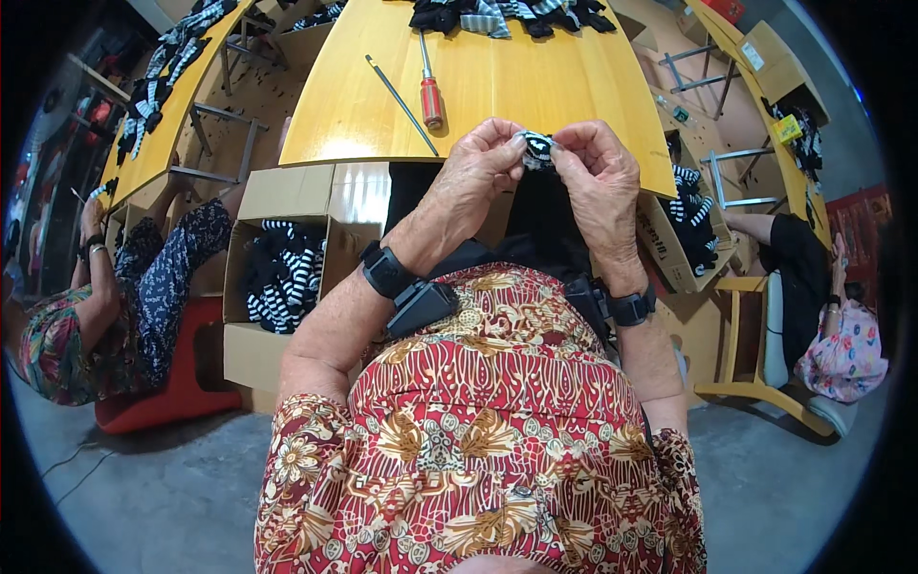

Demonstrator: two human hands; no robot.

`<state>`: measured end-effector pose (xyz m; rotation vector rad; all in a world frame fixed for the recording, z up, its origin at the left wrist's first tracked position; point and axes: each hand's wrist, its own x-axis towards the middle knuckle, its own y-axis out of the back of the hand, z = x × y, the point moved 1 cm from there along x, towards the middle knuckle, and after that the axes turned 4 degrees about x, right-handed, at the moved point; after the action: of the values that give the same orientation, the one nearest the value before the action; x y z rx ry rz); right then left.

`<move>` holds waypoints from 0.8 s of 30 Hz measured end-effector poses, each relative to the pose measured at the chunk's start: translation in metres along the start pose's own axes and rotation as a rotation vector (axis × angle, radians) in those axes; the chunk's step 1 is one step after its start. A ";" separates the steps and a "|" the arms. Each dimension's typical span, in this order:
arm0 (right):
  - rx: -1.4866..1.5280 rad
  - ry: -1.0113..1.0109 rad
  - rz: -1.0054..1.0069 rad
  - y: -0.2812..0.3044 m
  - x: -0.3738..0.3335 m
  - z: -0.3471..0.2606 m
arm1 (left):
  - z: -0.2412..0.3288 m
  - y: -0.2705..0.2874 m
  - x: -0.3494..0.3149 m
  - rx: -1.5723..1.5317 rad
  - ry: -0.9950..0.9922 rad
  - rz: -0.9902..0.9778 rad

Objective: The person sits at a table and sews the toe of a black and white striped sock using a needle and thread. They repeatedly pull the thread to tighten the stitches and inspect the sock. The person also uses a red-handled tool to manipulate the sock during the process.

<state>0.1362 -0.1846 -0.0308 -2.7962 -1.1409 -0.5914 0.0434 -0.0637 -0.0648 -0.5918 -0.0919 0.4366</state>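
Both my hands are raised at the near edge of the yellow table (359,105), fingertips pinched. Between them is a small black-and-white striped knit piece (538,148); its exact kind cannot be made out. My left hand (481,165) grips its left side between thumb and forefinger. From the other side, my right hand (601,170) pinches its right edge. Just beyond my left hand lies a screwdriver with a red handle (432,103). Beside it rests a thin dark rod (402,105), slanting toward me.
A pile of black, grey and white knit pieces (512,14) covers the table's far end. Cardboard boxes of striped knits stand at left (277,182) and right (669,258). One person (96,325) sits at left, another (832,335) at right, near side tables.
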 end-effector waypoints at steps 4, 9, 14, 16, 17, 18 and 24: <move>0.111 -0.099 -0.003 0.003 0.001 0.002 | -0.008 0.008 0.002 -0.158 0.015 -0.103; 0.313 -0.211 -0.010 0.005 -0.002 -0.004 | -0.005 0.008 -0.001 -0.219 -0.013 -0.239; 0.385 -0.307 -0.050 0.004 0.000 -0.003 | -0.006 0.012 -0.002 -0.155 0.008 -0.171; 0.360 -0.362 -0.126 0.010 0.002 0.004 | -0.005 0.012 -0.002 -0.046 -0.026 -0.121; 0.361 -0.400 -0.144 0.010 0.001 0.005 | -0.005 0.013 -0.004 0.007 -0.038 -0.093; 0.361 -0.438 -0.162 0.011 0.001 0.006 | -0.005 0.014 -0.005 0.023 -0.042 -0.096; 0.554 -0.599 -0.268 0.017 0.008 0.008 | 0.004 0.015 -0.008 0.071 -0.086 -0.151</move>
<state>0.1552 -0.1898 -0.0343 -2.3824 -1.4900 0.5322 0.0301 -0.0540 -0.0694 -0.4928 -0.2016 0.3176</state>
